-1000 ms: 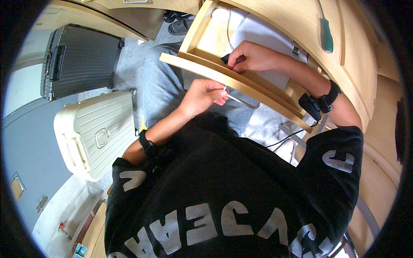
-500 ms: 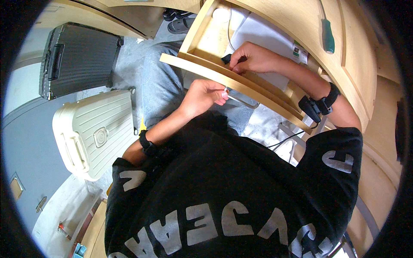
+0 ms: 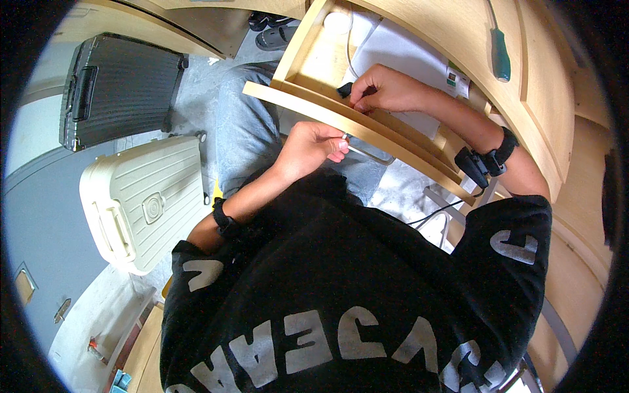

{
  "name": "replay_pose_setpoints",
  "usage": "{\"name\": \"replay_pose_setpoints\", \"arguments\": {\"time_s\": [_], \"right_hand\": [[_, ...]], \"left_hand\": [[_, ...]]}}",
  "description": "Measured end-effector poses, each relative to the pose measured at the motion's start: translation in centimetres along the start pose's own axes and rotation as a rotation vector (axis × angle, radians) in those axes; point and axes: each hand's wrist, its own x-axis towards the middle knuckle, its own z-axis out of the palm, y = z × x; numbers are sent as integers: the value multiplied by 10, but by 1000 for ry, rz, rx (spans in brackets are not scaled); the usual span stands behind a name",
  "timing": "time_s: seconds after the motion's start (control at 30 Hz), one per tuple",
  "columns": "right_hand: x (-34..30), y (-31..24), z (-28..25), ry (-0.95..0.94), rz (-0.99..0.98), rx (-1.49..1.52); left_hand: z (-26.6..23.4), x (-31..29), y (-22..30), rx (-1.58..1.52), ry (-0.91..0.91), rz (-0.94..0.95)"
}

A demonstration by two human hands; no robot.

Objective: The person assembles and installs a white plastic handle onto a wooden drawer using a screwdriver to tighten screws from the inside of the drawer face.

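At the pulled-out drawer, the work sat on both faces of the front panel. The metal handle was on the outer face, on the side toward the person's body. Left hand: grip closed, thumb and fingers pinching the near end of the handle. Whether that end sat fully flush against the wood could not be told. Right hand: reached over into the drawer, fingertips bunched low behind the panel, roughly opposite the left pinch. What they pinched, if anything, was hidden.

A small black object lay just beside the right fingertips; a pale sheet lay beyond, under the wrist.

Judgement on method: the two grips seemed best matched as a pair, left holding the handle end square and unturning, right working by feel straight across from it. Even pressure from both sides would likely have spared the drawer from sliding. A light fingertip touch inside looked wiser than force, the space being narrow. The green-handled screwdriver lay on the worktop, well apart from both hands, usable should fingers have proved too weak.
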Motion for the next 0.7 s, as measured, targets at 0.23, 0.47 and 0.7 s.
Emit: {"name": "replay_pose_setpoints", "arguments": {"time_s": [0.23,0.47,0.7], "right_hand": [[-2,-4,0,-15,37,31],[-1,-5,0,-38,-18,-14],[-1,-5,2,-41,11,18]], "left_hand": [[2,-4,7,-21,-17,-39],[3,-8,8,-57,-13,-51],[2,-5,3,-161,-34,-82]]}}
